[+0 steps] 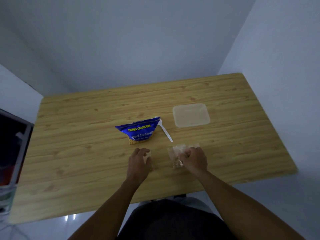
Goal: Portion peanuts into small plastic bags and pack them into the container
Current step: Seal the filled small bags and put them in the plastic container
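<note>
small bag (176,157) of peanuts, 5 o'clock of peanut packet (139,131) | right hand (194,159) curled on it | left hand (138,161) loosely over second bag (148,155), hold unclear | step: likely sealing | next: carry to container (191,115), 1 o'clock

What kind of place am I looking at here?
Probably a small plain room at home or in an office: a wood-grain table stands in a corner of bare pale walls, with a peanut bag on it.
</note>
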The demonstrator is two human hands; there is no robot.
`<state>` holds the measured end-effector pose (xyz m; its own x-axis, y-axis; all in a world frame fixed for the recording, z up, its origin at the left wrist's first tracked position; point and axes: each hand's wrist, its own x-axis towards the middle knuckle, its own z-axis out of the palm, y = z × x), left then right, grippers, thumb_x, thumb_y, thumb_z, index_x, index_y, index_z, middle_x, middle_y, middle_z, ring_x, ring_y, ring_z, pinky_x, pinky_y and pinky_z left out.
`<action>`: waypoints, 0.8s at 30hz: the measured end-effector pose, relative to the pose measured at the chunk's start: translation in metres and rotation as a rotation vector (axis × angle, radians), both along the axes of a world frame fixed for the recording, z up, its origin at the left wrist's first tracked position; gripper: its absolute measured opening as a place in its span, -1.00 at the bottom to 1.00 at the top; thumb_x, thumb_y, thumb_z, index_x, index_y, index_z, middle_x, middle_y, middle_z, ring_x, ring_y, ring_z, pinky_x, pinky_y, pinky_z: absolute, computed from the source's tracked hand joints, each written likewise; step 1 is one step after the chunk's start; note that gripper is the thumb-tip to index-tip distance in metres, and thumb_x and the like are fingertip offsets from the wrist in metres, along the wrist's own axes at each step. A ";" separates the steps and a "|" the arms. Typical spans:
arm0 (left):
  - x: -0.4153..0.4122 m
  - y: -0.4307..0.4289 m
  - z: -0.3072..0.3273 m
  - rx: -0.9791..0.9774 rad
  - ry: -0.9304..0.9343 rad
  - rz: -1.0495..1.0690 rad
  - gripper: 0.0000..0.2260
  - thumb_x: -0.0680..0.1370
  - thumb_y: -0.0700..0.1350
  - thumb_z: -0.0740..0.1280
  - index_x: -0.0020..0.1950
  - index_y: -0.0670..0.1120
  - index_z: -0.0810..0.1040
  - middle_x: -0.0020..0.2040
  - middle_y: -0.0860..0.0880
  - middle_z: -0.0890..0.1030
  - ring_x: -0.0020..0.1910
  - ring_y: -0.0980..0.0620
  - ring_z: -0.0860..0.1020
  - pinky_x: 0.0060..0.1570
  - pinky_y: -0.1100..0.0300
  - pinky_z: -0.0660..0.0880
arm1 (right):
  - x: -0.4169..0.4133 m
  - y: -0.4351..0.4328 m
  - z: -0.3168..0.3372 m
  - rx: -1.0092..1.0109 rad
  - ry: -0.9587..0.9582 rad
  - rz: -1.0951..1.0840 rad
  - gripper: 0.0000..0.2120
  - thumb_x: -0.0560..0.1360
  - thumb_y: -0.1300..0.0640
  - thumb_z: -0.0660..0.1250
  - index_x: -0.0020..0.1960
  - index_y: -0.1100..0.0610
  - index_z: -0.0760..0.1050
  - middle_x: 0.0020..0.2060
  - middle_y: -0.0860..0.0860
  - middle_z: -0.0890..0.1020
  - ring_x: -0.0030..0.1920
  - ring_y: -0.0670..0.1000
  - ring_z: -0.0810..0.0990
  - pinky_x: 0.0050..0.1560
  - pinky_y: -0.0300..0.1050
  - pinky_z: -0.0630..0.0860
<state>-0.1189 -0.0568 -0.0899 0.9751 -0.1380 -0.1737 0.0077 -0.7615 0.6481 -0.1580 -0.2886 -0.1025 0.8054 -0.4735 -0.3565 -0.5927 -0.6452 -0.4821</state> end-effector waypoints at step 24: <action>0.033 -0.052 0.048 -0.462 0.059 -0.054 -0.86 0.58 -0.18 0.37 -0.13 0.03 0.60 -0.28 0.12 0.66 -0.25 0.21 0.59 -0.17 0.35 0.49 | 0.028 0.005 0.068 0.570 -0.278 0.093 -0.73 0.31 -0.04 0.62 -0.14 0.08 0.63 -0.24 0.00 0.71 -0.28 -0.18 0.61 -0.27 -0.23 0.54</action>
<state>-0.0855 -0.1093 -0.0415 0.9546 -0.2645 -0.1372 0.0230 -0.3938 0.9189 -0.1303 -0.2839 -0.0342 0.9326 -0.1953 -0.3034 -0.3500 -0.2850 -0.8923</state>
